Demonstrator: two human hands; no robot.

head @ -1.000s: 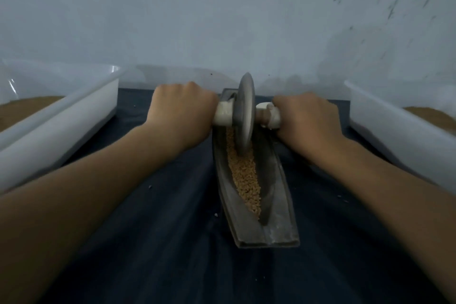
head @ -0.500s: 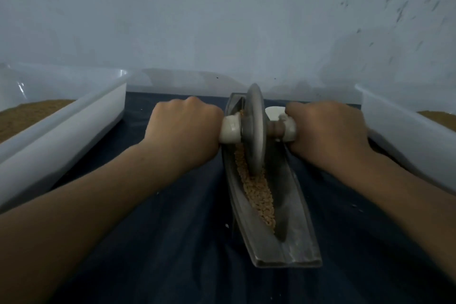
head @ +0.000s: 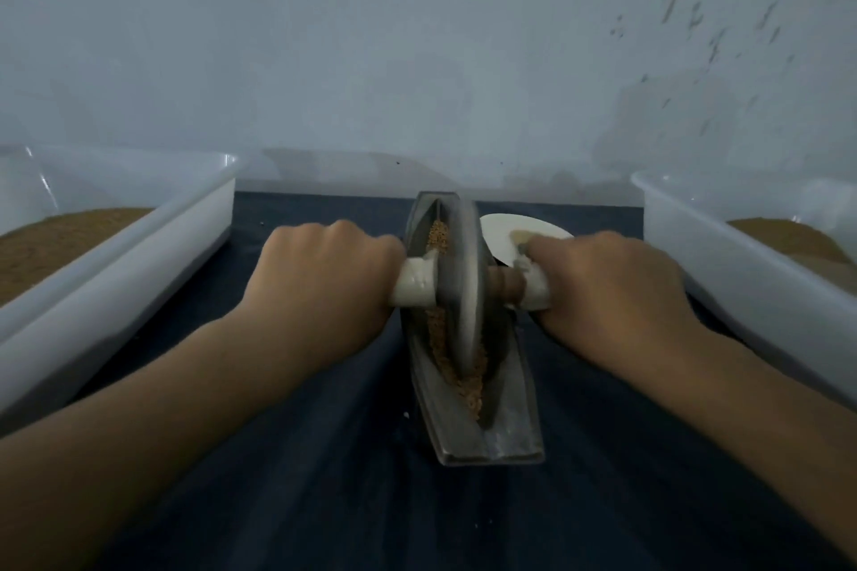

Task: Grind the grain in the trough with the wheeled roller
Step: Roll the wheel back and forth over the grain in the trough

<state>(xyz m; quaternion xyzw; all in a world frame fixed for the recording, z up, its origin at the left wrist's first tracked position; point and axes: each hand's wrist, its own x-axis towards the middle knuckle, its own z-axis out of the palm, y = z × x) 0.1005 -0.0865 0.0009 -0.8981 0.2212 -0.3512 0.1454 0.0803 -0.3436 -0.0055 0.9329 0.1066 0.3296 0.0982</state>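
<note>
Metal trough [head: 510,427] lies lengthwise on dark cloth [head: 324,478]. Likely risk: an uneven push tilts the wheeled roller [head: 459,287], skidding the trough or throwing grain [head: 467,383] over its rim. Roller stands upright mid-trough. Left hand [head: 324,287] and right hand [head: 612,287] each curl tight round an axle handle, either side of the trough. Grain lines the groove between them.

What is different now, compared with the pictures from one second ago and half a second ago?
The wheeled roller rolled along the trough toward the person, from near the far end to about the middle, so grain now shows beyond it. Unchanged: the left hand and the right hand grip its handles, and the trough lies on the dark cloth.
</note>
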